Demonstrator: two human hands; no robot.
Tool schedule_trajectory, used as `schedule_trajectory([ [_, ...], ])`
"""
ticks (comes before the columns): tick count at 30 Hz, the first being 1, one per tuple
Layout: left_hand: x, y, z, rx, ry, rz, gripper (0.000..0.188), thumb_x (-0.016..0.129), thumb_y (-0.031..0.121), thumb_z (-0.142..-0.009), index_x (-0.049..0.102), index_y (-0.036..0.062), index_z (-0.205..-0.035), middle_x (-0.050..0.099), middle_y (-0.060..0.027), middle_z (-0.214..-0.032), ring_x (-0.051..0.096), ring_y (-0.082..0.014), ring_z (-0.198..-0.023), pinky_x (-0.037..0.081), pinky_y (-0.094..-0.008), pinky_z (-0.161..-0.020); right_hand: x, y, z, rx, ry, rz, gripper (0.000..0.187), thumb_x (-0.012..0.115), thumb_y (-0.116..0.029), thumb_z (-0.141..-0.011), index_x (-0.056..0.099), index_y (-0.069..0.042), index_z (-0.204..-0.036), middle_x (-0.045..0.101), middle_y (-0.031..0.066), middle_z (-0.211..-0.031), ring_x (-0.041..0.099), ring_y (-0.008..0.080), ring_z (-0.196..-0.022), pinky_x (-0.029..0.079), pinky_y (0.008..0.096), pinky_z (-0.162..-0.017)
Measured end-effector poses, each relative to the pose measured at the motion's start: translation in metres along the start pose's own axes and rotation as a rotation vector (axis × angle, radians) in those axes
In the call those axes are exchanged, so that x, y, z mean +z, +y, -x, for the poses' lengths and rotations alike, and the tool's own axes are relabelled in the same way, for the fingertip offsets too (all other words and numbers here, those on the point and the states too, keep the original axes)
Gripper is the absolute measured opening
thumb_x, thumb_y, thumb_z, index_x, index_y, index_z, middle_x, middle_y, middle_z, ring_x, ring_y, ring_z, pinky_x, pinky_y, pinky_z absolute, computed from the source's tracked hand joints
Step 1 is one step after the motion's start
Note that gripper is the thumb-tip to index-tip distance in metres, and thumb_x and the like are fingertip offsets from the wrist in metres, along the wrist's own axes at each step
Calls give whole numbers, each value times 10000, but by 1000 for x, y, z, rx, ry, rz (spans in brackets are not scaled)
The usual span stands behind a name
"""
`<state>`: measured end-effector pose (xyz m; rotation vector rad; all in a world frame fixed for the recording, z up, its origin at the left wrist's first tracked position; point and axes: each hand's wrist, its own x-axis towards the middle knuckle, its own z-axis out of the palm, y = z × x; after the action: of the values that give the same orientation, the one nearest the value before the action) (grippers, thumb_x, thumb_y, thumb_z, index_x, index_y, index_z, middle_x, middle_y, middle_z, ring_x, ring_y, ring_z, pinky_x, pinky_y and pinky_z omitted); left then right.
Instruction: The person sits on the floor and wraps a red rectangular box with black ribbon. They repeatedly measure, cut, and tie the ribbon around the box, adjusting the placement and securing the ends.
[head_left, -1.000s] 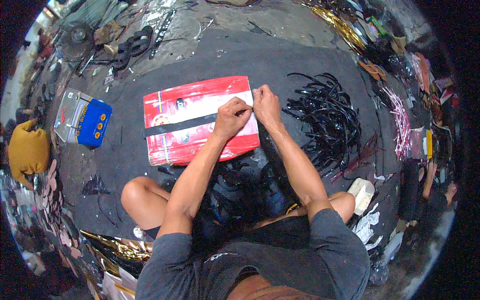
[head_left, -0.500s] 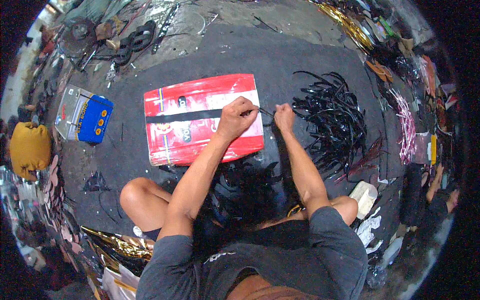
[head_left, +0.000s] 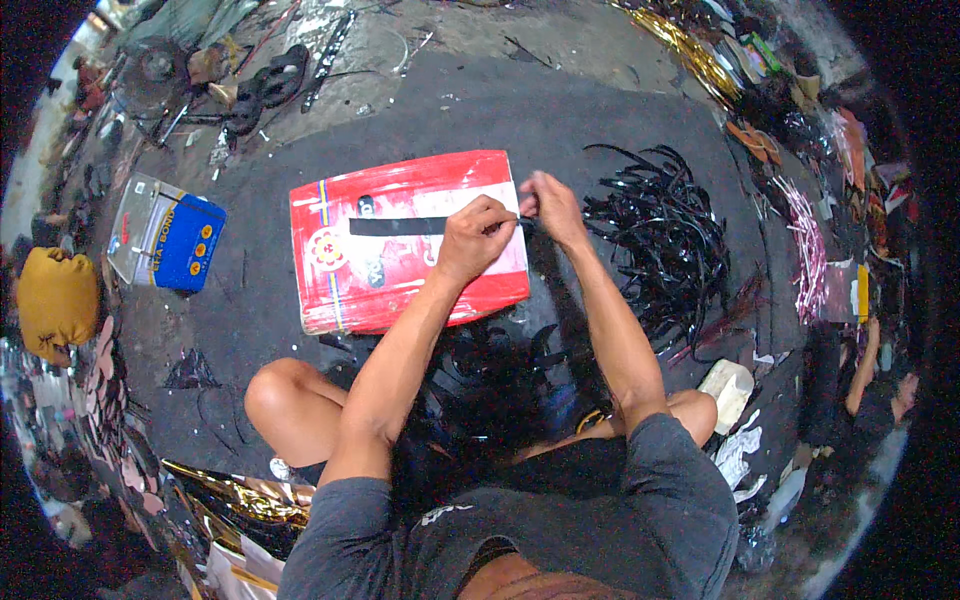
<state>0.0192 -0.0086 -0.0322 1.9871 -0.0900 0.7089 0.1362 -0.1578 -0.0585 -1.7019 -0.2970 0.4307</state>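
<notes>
A flat black strip (head_left: 400,227) lies lengthwise over a red and white wrapped board (head_left: 410,280), its left end resting on the board. My left hand (head_left: 475,238) is closed on this strip near the board's right edge, thumb and fingers pinched together. Just right of that edge, my right hand (head_left: 553,208) is raised with its fingers apart and slightly blurred, nothing visible between them. A short dark piece of the strip shows between the two hands. To the right of my right hand lies a tangled heap of thin, shiny black strips (head_left: 670,240).
A dark mat (head_left: 400,115) covers the floor. At left stand a blue and clear container (head_left: 190,240) and a mustard-coloured bundle (head_left: 58,305). On the right are pink strips (head_left: 808,240), a white block (head_left: 728,390) and a sandal (head_left: 755,142). Gold strips (head_left: 690,60) lie far right.
The black strip has slid right through my left hand, its left end moving in from the board's left edge. My right hand has moved up and left, and its fingers have opened.
</notes>
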Motion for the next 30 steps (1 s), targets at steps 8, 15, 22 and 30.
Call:
schedule_trajectory([
  [8,5,5,-3,-15,-21,0,44,755,46,-789,736,51,-828,681,-75,-822,680,-190,-706,551,-307,-645,10,1,4,-240,224,404,365,471,-318,-1033,586,-1,-894,665,219,-832,665,424,-823,491,490,-701],
  [15,8,3,-3,55,-5,-41,45,750,38,-789,731,43,-830,682,-76,-823,684,-188,-716,554,-305,-649,-42,111,-3,-151,316,547,366,500,-329,-1017,618,-11,-877,655,189,-798,652,363,-767,486,438,-700],
  [22,8,7,-5,50,-10,-32,47,743,41,-798,724,34,-841,670,-74,-832,678,-191,-690,552,-307,-620,-67,161,-4,-14,381,702,437,463,-383,-1019,630,2,-897,674,262,-894,639,477,-910,479,533,-787],
  [30,4,7,-5,11,-32,-23,37,735,43,-811,731,34,-846,671,-78,-833,673,-186,-689,550,-302,-624,-60,149,2,207,330,1003,381,385,-351,-1047,564,-15,-1068,685,300,-948,660,500,-915,525,582,-805],
])
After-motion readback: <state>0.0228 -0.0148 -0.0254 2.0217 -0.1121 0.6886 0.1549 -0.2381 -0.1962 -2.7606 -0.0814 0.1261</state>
